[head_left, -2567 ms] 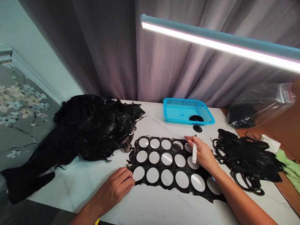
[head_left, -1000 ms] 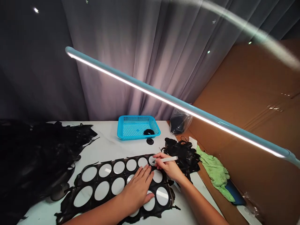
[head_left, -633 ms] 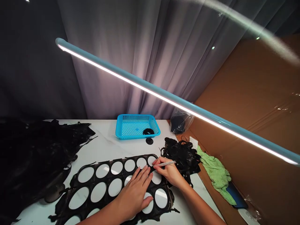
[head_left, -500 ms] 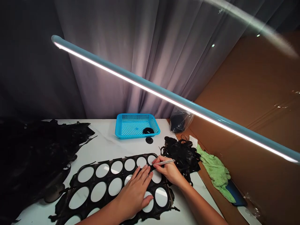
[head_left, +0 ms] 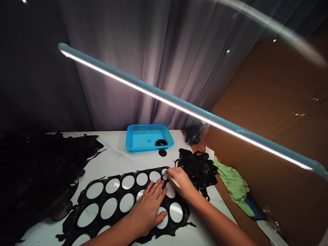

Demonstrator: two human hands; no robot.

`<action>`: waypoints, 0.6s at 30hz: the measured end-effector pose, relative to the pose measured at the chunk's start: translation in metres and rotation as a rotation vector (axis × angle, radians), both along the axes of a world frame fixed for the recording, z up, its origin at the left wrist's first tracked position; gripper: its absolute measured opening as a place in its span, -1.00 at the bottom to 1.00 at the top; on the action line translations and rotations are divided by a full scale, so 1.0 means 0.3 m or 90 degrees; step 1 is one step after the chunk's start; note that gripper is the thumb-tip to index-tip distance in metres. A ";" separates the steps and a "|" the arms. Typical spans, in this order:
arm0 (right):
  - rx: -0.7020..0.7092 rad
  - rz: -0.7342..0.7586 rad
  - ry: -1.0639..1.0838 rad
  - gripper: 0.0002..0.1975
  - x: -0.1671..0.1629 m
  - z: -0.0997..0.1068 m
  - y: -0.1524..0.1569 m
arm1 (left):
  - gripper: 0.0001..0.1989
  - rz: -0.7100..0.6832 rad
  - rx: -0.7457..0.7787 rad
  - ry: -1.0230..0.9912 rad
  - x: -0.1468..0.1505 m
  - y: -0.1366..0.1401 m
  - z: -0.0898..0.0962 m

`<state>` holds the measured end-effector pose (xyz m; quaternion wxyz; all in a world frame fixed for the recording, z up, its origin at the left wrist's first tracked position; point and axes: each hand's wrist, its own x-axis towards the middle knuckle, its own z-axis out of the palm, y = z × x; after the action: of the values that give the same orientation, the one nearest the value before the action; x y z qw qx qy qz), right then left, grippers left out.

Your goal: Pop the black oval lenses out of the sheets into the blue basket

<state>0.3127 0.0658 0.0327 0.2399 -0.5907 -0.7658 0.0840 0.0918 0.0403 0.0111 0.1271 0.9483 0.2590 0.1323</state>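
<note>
A thin black rubbery sheet [head_left: 118, 195] lies flat on the white table, with rows of round holes through it and ragged edges. My left hand [head_left: 147, 212] rests on it palm down, its fingers stretched out and pointing away from me. At the sheet's far right corner, my right hand [head_left: 183, 181] grips a slim white pen-like tool [head_left: 175, 182]. The tool's tip is hidden by my fingers, beside the last hole of the far row. White tabletop shows through the holes.
A blue basket [head_left: 128, 136] holds a black disc [head_left: 161, 142]; another black disc [head_left: 162, 153] lies before it. Black scraps [head_left: 196, 167] are piled at right, beside a green cloth [head_left: 232, 181]. A large black heap [head_left: 38, 174] covers the left. A lit tube lamp [head_left: 164, 97] crosses above.
My right hand has turned and shifted slightly at the corner hole, so the tool now slants down toward my wrist. My left hand stays in place. The view has shifted slightly.
</note>
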 end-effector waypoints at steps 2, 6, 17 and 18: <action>0.053 -0.135 0.011 -0.86 0.074 0.041 0.052 | -0.33 -0.001 0.009 -0.003 -0.003 0.004 -0.001; 0.088 -0.242 0.100 -0.84 0.180 0.120 0.075 | -0.35 -0.007 0.019 -0.004 -0.016 -0.004 0.007; -0.239 -0.031 0.431 -0.81 -0.023 0.022 -0.241 | -0.43 0.004 0.008 0.026 -0.039 -0.090 -0.004; -0.234 -0.033 0.438 -0.82 -0.024 0.017 -0.248 | -0.42 0.008 0.005 0.024 -0.034 -0.091 -0.003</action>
<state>0.3054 -0.0087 0.0378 0.3748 -0.5806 -0.5975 0.4067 0.0816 0.0130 0.0101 0.1173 0.9496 0.2665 0.1159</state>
